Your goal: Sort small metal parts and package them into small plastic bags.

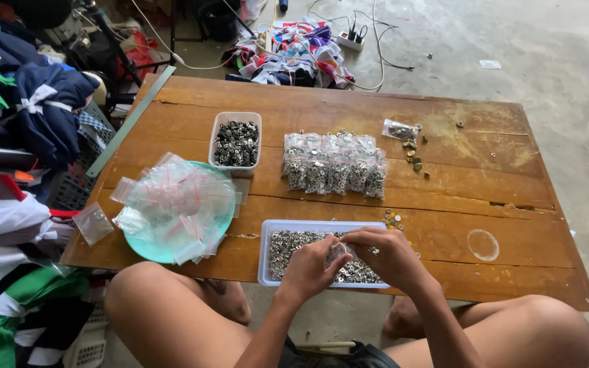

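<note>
Both hands hold a small clear bag [339, 253] over the tray of metal snaps [288, 244].

The left hand [310, 268] pinches the bag on one side and the right hand [386, 255] closes on its other edge, low above the tray at the near edge of the surface [444, 170]. To do it well, I think the mouth should stay open and low, so pieces fall back in the tray. Filled bags [335, 167] lie further away, empty bags on the green plate [146, 252] to the left, near a tub [236, 142].
</note>
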